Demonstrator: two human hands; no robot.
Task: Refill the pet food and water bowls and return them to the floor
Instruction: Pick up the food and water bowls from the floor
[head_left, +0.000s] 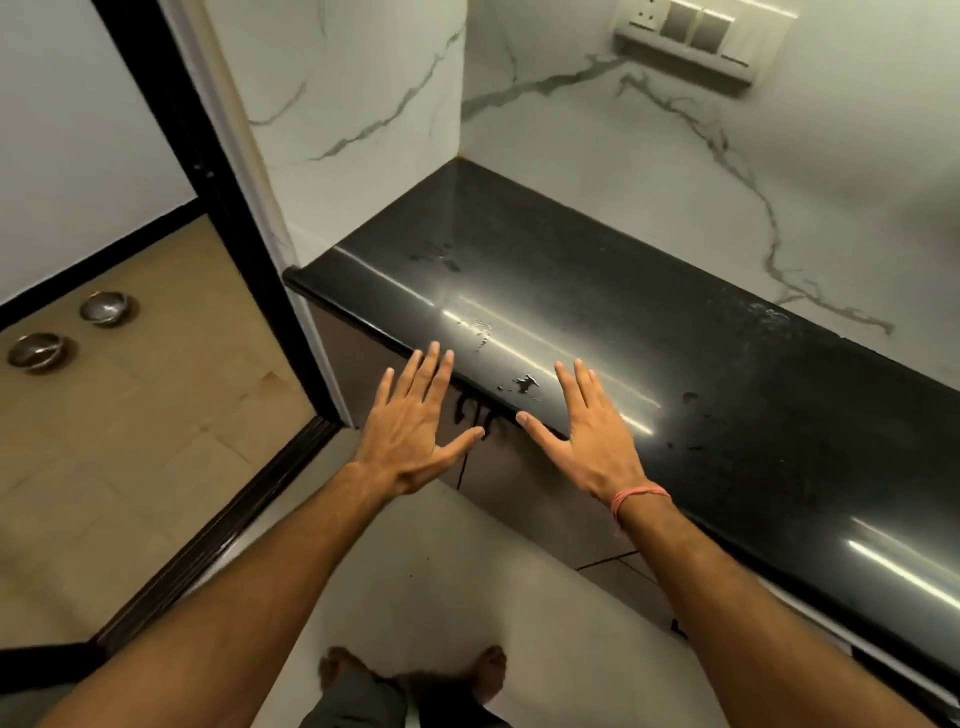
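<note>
Both hands are flat and spread out with nothing in them: the left hand (415, 431) hangs in front of the edge of the black counter (597, 291), and the right hand (592, 431) is over that edge, maybe just touching it. It looks like the job is only starting, so the first thing to do is go and get the bowls. They are not close. The two little shiny metal bowls (72, 330) sit on the tan floor (156, 415) past the dark door frame (208, 171), off to the left and well away from the hands. A good way is to turn left, step over the dark strip at the bottom of the doorway, bend down low and pick each bowl up by its rim, keeping it level. The bowls are round and silvery and sit near each other, not touching. They are too far off to tell what is inside. The counter has some wet spots (524, 384) near the right hand, so a bowl put there might slip a bit.
</note>
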